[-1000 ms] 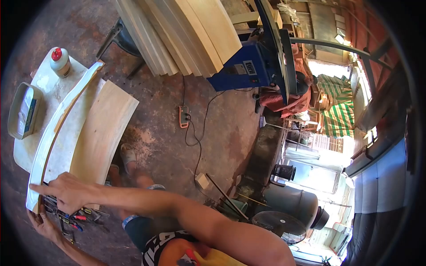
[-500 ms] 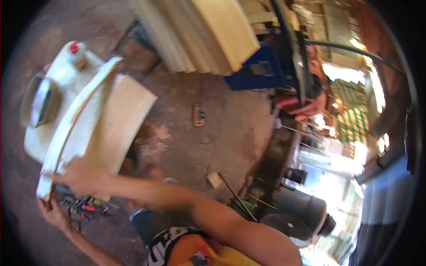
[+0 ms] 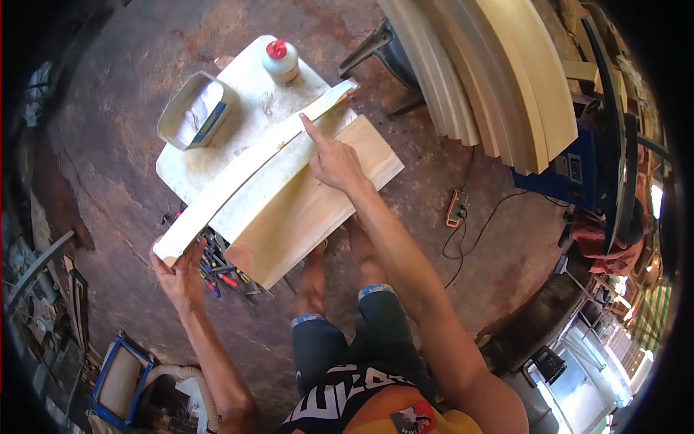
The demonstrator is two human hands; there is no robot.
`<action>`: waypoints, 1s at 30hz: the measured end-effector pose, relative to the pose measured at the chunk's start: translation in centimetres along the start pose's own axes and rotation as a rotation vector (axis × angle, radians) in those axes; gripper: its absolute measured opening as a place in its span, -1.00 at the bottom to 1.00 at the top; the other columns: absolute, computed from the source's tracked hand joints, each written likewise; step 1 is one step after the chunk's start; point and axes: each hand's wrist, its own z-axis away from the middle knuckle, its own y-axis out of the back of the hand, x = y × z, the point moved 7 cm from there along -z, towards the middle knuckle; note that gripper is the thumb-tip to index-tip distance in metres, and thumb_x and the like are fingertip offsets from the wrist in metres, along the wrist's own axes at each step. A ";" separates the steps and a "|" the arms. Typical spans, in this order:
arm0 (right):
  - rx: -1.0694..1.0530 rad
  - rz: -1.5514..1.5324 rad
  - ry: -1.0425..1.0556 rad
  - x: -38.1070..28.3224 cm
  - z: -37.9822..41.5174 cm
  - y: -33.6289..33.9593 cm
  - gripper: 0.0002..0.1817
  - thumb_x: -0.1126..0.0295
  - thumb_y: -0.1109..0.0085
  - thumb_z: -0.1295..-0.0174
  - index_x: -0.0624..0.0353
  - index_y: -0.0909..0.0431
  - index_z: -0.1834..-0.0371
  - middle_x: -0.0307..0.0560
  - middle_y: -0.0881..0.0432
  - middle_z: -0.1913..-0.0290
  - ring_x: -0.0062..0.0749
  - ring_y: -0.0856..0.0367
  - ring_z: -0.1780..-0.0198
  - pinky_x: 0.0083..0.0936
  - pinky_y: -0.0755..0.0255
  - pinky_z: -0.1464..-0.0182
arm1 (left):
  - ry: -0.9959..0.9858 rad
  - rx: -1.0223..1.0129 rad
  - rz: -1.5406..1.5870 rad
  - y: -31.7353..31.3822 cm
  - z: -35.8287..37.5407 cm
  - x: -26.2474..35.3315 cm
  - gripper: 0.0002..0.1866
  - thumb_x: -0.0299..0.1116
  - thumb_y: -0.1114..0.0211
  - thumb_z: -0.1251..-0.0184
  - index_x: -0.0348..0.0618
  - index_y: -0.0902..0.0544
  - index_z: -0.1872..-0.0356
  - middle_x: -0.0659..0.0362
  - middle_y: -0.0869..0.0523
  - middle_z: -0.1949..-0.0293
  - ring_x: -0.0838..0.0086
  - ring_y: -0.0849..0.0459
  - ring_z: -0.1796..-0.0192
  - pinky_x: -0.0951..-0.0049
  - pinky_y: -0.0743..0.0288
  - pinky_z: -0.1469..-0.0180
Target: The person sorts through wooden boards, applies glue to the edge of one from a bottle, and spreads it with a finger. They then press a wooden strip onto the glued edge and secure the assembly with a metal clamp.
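A long curved wooden strip [image 3: 246, 172] with a white-coated upper face lies diagonally over a small white table. My left hand [image 3: 182, 278] grips its near-left end, thumb and fingers around it. My right hand [image 3: 336, 163] is by its far half, index finger stretched out onto the strip's edge and the other fingers curled, holding nothing. A flat wooden board [image 3: 318, 199] lies beside the strip, on the side closer to me. Beyond the strip stand a white bottle with a red cap [image 3: 280, 63] and an open plastic container [image 3: 196, 112].
The white table [image 3: 253, 79] stands on a stained concrete floor. Several hand tools [image 3: 220, 267] lie below its left corner. Curved wooden boards [image 3: 484, 79] are stacked at upper right, near a blue machine [image 3: 564, 170]. An orange power outlet [image 3: 455, 208] with a cord lies on the floor.
My right hand has moved along the strip, from near its left end to its far half. The left hand still grips the end. The view has swung left and become sharper.
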 end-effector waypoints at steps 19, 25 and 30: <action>0.332 -0.508 0.110 -10.6 14.6 24.5 -0.04 0.54 -0.09 -0.12 -0.08 0.15 -0.61 0.10 -0.59 0.32 0.03 -0.62 0.36 -0.17 -0.52 0.29 | -0.266 -0.254 -0.251 -29.5 2.5 28.1 -0.15 -0.14 -0.43 -0.22 -0.14 -0.18 -0.45 0.07 -0.42 -0.24 0.16 -0.53 -0.17 0.03 -0.57 -0.14; 0.478 -0.601 0.194 -12.8 15.5 32.2 -0.08 0.52 -0.09 -0.17 0.01 0.15 -0.60 0.11 -0.63 0.27 -0.01 -0.66 0.35 -0.22 -0.57 0.26 | -0.325 -0.321 -0.222 -37.8 2.7 30.7 -0.21 -0.11 -0.39 -0.26 -0.12 -0.21 -0.43 0.11 -0.43 -0.23 0.11 -0.51 -0.21 0.00 -0.53 -0.19; 0.649 -0.488 0.227 -14.1 16.7 37.1 -0.06 0.53 -0.09 -0.11 0.02 0.12 -0.60 0.19 -0.64 0.21 0.02 -0.66 0.34 -0.20 -0.56 0.27 | -0.413 -0.312 -0.180 -37.8 3.4 32.7 -0.25 -0.09 -0.36 -0.29 -0.11 -0.25 -0.41 0.13 -0.44 -0.22 0.08 -0.50 -0.24 -0.02 -0.50 -0.23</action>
